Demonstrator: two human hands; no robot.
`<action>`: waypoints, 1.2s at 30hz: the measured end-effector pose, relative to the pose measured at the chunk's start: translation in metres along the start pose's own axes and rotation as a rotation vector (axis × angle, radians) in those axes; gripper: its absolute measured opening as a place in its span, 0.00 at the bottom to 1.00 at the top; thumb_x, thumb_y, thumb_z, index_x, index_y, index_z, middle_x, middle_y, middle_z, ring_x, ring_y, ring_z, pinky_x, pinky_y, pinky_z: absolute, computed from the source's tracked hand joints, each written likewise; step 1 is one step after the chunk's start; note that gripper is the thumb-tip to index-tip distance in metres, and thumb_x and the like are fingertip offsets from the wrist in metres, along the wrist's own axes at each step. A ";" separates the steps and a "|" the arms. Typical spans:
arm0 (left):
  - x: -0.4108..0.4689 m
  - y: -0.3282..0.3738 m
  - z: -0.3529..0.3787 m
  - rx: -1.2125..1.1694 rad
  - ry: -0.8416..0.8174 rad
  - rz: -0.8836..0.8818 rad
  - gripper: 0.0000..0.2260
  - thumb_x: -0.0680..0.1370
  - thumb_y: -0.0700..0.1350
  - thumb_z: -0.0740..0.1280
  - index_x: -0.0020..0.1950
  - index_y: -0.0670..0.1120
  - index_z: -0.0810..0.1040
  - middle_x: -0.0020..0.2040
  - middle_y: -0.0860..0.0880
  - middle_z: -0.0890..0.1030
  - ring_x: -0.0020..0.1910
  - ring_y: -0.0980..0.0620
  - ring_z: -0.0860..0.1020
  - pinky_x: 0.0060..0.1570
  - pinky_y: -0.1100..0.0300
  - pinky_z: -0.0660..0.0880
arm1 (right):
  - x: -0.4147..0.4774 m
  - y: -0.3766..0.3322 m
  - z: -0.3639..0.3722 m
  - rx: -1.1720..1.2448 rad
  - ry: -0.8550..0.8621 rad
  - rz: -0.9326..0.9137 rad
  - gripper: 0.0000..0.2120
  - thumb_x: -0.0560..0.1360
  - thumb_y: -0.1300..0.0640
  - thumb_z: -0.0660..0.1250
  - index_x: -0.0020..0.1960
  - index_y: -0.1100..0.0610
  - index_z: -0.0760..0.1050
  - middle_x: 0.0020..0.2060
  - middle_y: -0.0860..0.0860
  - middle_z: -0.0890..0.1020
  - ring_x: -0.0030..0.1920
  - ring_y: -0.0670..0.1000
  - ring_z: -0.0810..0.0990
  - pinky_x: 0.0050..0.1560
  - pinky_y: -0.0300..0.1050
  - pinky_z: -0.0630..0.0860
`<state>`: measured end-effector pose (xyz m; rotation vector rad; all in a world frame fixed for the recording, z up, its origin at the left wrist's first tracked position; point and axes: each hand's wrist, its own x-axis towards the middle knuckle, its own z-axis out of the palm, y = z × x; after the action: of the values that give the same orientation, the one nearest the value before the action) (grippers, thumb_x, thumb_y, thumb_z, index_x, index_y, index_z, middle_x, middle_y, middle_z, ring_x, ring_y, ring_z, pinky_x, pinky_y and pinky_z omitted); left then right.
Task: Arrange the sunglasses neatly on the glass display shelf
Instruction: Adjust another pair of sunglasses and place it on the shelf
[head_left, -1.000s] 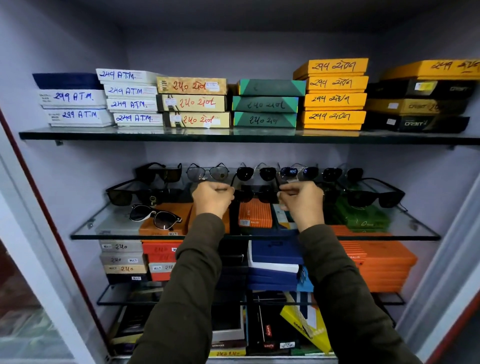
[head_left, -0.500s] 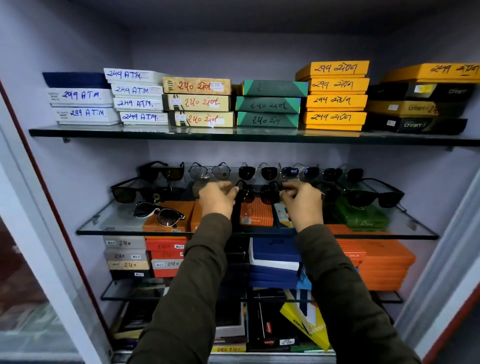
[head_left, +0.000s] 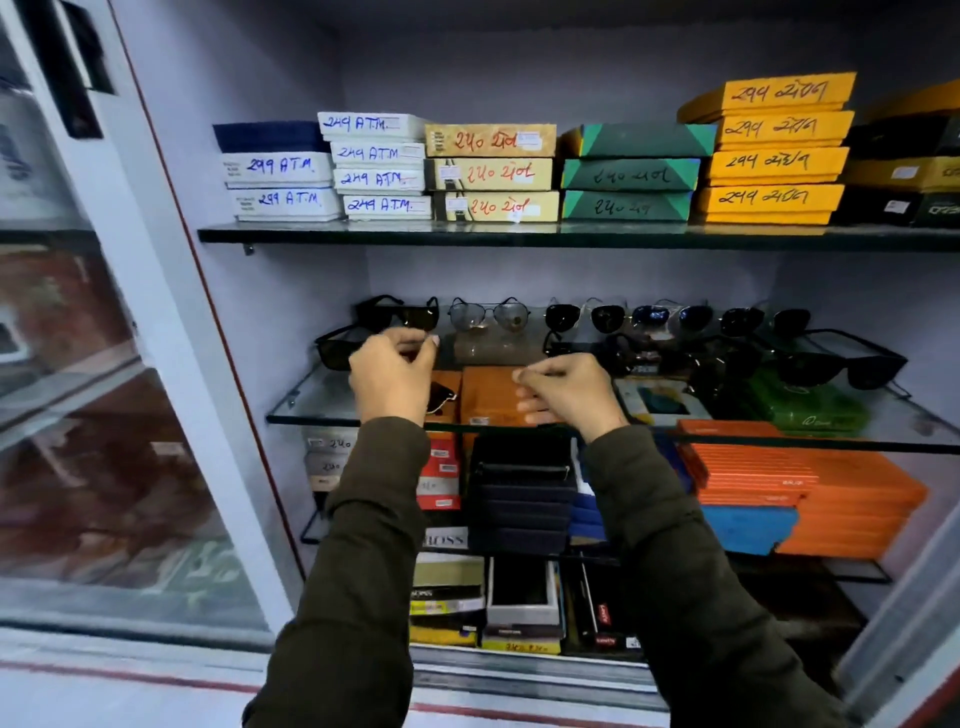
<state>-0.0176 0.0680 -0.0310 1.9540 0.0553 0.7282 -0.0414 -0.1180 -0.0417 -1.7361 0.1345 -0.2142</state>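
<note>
Dark-lensed sunglasses (head_left: 579, 317) are lined along the clear glass shelf (head_left: 322, 400); both hands' fingers (head_left: 530, 375) are pinched together, seemingly on nothing.

Colours, keyed to the glass shelf (head_left: 322, 400), which you see as clear with a green edge. On it: sunglasses (head_left: 841, 364) black with dark lenses, an aviator pair (head_left: 488, 316) grey-tinted on thin metal, one pair (head_left: 665, 316) with blue mirror lenses. Orange box (head_left: 488, 395) mid-shelf, green case (head_left: 800, 410) at its right. Above it: white boxes (head_left: 379, 166) with blue writing, tan boxes (head_left: 493, 174) with red writing, green boxes (head_left: 631, 174) with orange corners, yellow-orange boxes (head_left: 774, 161). Below it: orange stack (head_left: 857, 499), navy stack (head_left: 519, 499). Your sleeves (head_left: 363, 545) are dark olive.
</note>
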 end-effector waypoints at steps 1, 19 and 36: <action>0.005 -0.005 -0.009 0.035 0.019 -0.024 0.11 0.78 0.49 0.72 0.55 0.44 0.87 0.52 0.45 0.88 0.54 0.47 0.85 0.56 0.57 0.79 | -0.001 -0.002 0.011 -0.001 -0.030 0.013 0.05 0.78 0.61 0.72 0.49 0.64 0.82 0.41 0.61 0.84 0.30 0.48 0.82 0.26 0.37 0.81; 0.029 -0.038 -0.045 -0.115 -0.101 -0.195 0.12 0.75 0.53 0.74 0.51 0.45 0.87 0.44 0.45 0.88 0.47 0.46 0.86 0.55 0.51 0.83 | -0.017 -0.014 0.058 -0.097 0.117 -0.142 0.07 0.75 0.64 0.74 0.53 0.63 0.85 0.40 0.57 0.86 0.34 0.47 0.84 0.32 0.33 0.82; 0.000 -0.031 -0.030 -0.407 -0.233 -0.012 0.13 0.73 0.39 0.77 0.57 0.44 0.86 0.47 0.51 0.87 0.43 0.65 0.84 0.53 0.69 0.81 | -0.010 0.007 0.029 -0.472 0.475 -0.375 0.17 0.79 0.47 0.67 0.41 0.58 0.83 0.33 0.54 0.86 0.35 0.54 0.86 0.44 0.55 0.85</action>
<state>-0.0248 0.1067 -0.0477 1.6315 -0.2078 0.4560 -0.0447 -0.0894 -0.0540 -2.1432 0.2162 -0.9334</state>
